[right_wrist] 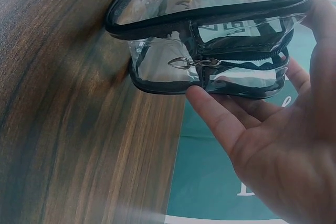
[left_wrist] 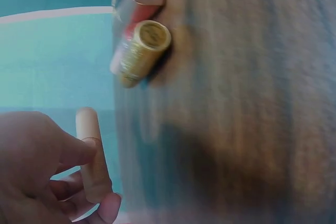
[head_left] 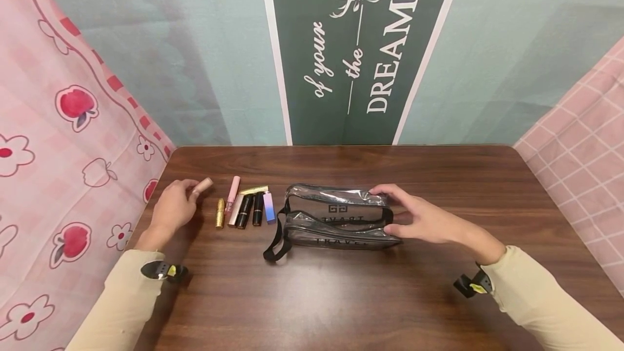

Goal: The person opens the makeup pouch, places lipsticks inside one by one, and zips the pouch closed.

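Observation:
In the head view my left hand [head_left: 175,205] is raised at the table's left side and pinches a small beige lipstick tube [head_left: 203,185]. The left wrist view shows that tube [left_wrist: 92,150] between thumb and fingertips. My right hand [head_left: 421,218] grips the right end of a clear toiletry bag [head_left: 336,210] with black trim, thumb on the near side and fingers on the far side. In the right wrist view, metal zipper pulls [right_wrist: 194,63] hang at this end of the bag. Its zipped top appears parted.
Left of the bag lie a gold lipstick [head_left: 220,213], a pink lip gloss tube [head_left: 234,191], black tubes [head_left: 245,211] and a blue-purple tube [head_left: 269,208]. A yellow-gold tube [head_left: 255,190] lies crosswise behind them. The bag's black strap [head_left: 277,248] reaches onto the wooden table [head_left: 317,297].

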Tool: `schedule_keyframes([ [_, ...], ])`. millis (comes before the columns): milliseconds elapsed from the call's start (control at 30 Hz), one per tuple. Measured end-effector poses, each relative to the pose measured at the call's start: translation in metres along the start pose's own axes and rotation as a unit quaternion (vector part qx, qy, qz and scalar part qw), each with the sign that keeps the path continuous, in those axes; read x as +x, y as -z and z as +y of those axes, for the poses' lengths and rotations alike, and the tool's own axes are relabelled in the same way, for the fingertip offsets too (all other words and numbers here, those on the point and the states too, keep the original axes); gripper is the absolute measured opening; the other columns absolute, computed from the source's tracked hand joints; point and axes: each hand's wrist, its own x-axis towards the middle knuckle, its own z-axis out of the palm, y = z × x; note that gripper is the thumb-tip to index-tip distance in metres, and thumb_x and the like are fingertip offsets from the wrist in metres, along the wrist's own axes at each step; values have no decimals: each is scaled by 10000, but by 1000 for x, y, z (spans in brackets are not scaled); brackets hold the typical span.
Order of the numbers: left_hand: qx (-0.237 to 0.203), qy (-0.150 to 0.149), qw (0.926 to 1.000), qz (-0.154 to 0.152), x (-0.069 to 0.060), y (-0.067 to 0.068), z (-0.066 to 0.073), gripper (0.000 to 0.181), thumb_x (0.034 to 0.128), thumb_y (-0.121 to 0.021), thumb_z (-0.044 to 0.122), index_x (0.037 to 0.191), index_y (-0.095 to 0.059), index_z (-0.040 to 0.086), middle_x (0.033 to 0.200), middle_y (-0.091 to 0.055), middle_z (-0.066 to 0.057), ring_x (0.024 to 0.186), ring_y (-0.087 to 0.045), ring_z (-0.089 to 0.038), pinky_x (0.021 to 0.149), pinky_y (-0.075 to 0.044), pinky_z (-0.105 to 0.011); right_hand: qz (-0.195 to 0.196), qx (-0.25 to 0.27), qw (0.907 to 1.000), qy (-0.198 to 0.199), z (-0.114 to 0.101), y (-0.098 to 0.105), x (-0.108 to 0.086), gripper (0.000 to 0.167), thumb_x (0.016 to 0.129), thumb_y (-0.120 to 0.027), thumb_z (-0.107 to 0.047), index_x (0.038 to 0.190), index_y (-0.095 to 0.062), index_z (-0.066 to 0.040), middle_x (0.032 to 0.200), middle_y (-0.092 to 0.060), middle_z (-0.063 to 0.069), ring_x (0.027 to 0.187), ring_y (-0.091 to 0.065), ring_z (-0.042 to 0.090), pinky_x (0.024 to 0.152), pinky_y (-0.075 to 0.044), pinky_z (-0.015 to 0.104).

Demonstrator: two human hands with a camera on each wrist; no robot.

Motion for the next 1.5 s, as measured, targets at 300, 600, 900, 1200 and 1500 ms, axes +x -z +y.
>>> schedule_keyframes([
  [300,37,-139,9999,-30,2,11,16,284,989,-595,62,1251,-630,-41,1142,-613,-276,1076,-586,-469,845,-449,-682,-20,4,10000,1,1,0,0,732,910,-740,-32,1517,-359,-180,1519,-385,82,1291,-529,334,957,-534,384],
  [600,68,-542,9985,-3,2,17,35,267,994,-599,61,1245,-644,-19,1148,-630,-247,1064,-594,-443,814,-465,-665,-38,-26,10000,-54,2,0,0,731,913,-744,-50,1517,-355,-189,1521,-380,82,1290,-530,347,961,-531,384],
  [900,139,-1371,9900,285,3,23,65,240,980,-627,52,1211,-669,3,1118,-649,-196,1070,-591,-417,800,-489,-625,-12,-37,10000,-18,2,-1,-1,731,911,-745,-42,1515,-355,-175,1522,-381,89,1289,-529,356,962,-531,394],
  [1200,455,-1892,9809,-31,11,27,103,248,977,-619,59,1214,-683,25,1141,-663,-136,1111,-587,-348,819,-519,-577,5,-146,9999,-31,2,-2,-2,718,921,-750,-82,1513,-356,-185,1529,-380,89,1289,-531,350,959,-533,395],
  [1500,354,-2434,9692,-116,9,35,133,237,984,-650,77,1213,-685,27,1124,-676,-119,1051,-595,-309,886,-502,-504,-12,67,10000,-19,2,-2,0,723,912,-746,-46,1508,-355,-164,1518,-378,101,1268,-536,404,956,-535,393],
])
